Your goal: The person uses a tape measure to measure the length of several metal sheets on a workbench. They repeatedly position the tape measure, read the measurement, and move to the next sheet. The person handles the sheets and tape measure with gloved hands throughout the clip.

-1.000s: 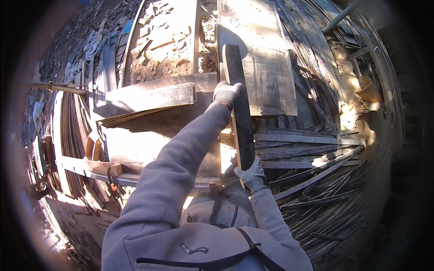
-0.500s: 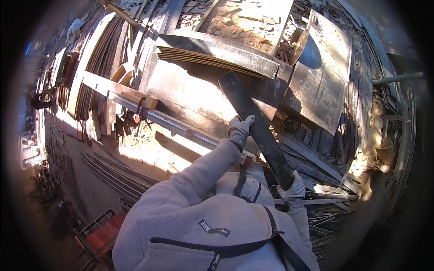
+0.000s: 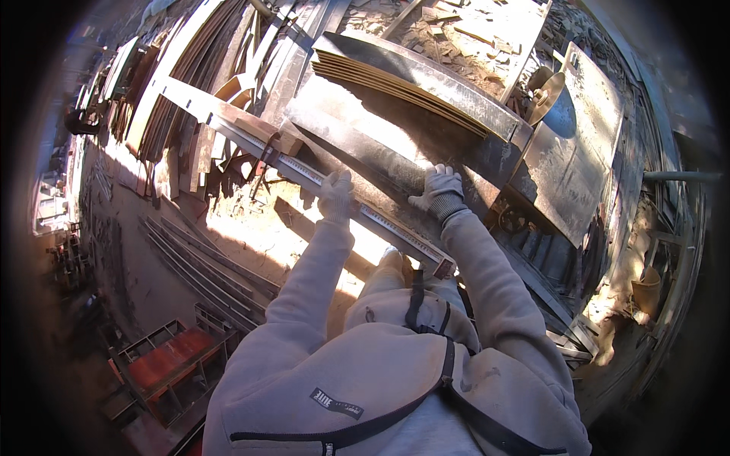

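Observation:
A dark, narrow board (image 3: 357,148) now lies on the worn metal table (image 3: 487,190), slanting from far left to near right. My gloved right hand (image 3: 442,191) rests on its near right end, fingers spread and thumb apart. On the long pale rail with a scale strip (image 3: 388,226), at the table's near edge, my gloved left hand (image 3: 335,196) is closed, its fingers curled over the rail. Beyond the board, a stack of thin brown boards (image 3: 403,91) lies along a dark upright metal strip.
A round disc with a hub (image 3: 544,99) stands beside a second metal sheet (image 3: 570,167) at the right. Long planks (image 3: 179,83) lean at far left. A red-topped metal frame (image 3: 171,357) stands at lower left; long strips (image 3: 201,266) lie on the ground nearby.
The dark board, held aslant in both hands before, has gone down onto the table and swung leftward. My left hand has left it for the rail; my right has moved up and forward.

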